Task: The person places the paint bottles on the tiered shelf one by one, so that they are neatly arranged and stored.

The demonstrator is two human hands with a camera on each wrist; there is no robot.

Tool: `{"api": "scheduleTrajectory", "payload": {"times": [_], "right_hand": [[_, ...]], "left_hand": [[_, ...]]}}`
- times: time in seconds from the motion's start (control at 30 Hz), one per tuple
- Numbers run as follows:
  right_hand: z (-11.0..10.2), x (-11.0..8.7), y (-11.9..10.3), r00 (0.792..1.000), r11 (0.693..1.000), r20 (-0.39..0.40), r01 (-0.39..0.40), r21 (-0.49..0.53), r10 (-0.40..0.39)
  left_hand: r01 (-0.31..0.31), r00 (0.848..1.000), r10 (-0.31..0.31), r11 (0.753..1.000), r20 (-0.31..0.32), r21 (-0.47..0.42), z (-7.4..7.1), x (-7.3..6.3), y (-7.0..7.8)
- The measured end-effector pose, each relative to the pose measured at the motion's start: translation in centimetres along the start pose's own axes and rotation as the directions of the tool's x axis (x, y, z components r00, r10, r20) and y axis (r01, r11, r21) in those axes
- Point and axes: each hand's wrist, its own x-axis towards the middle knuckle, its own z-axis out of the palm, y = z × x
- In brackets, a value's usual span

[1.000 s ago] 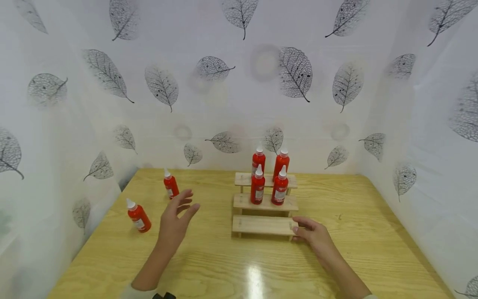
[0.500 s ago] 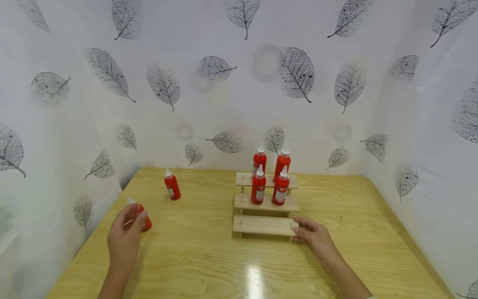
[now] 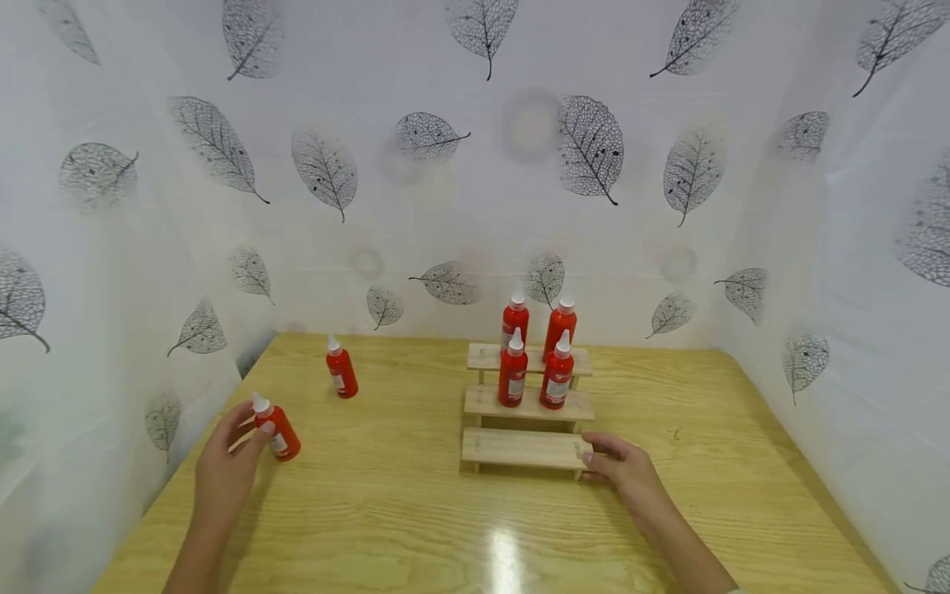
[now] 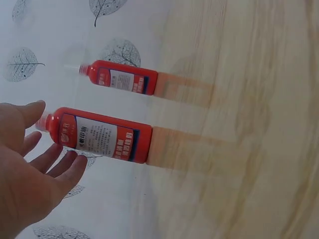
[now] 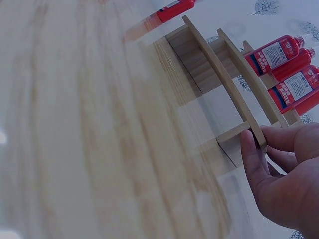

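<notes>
My left hand (image 3: 226, 458) is spread around the upper part of a red squeeze bottle (image 3: 282, 437) with a white pointed cap. In the left wrist view, the thumb and loosely bent fingers (image 4: 65, 172) lie beside the neck of this bottle (image 4: 104, 134), which stands upright on the table. Farther back stands a second red bottle (image 3: 341, 371). My right hand (image 3: 627, 474) pinches the right end of the lowest step of a wooden three-step rack (image 3: 523, 448). The right wrist view shows thumb and fingers gripping the board's corner (image 5: 256, 134).
Two red bottles (image 3: 512, 375) stand on the rack's middle step, and two more (image 3: 560, 326) on the top step behind. White leaf-print sheeting (image 3: 475, 206) encloses the wooden table (image 3: 416, 528) at the back and sides.
My left hand has moved left and toward me, from beside the farther bottle to the nearer one, and opened around its top. My right hand stays on the rack.
</notes>
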Motion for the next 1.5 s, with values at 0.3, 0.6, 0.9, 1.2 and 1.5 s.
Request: {"api": "scheduleTrajectory", "payload": {"times": [0.3,0.6,0.9,1.2,1.5], "right_hand": [[0.1,-0.1,0.1,1.0,1.0,-0.001,-0.001,0.02,0.001],[-0.2,0.0,-0.1,1.0,1.0,0.009,-0.01,0.009,0.009],[-0.4,0.1,0.1,0.999,1.0,0.041,-0.004,0.01,0.004],[-0.4,0.1,0.2,0.999,1.0,0.038,0.005,0.016,-0.006],[-0.4,0.2,0.2,0.999,1.0,0.042,0.005,0.023,-0.006]], "left_hand": [[0.025,0.998,-0.025,1.0,0.059,0.0,0.3,0.3,-0.9],[0.046,0.992,-0.049,0.998,0.115,0.032,0.7,0.7,-0.7],[0.051,0.995,-0.056,0.997,0.083,0.054,0.9,0.8,-0.7],[-0.028,0.994,0.032,0.999,0.107,-0.038,2.6,-0.2,1.8],[-0.116,0.95,0.147,0.985,0.276,-0.127,6.3,-1.8,5.7]]}}
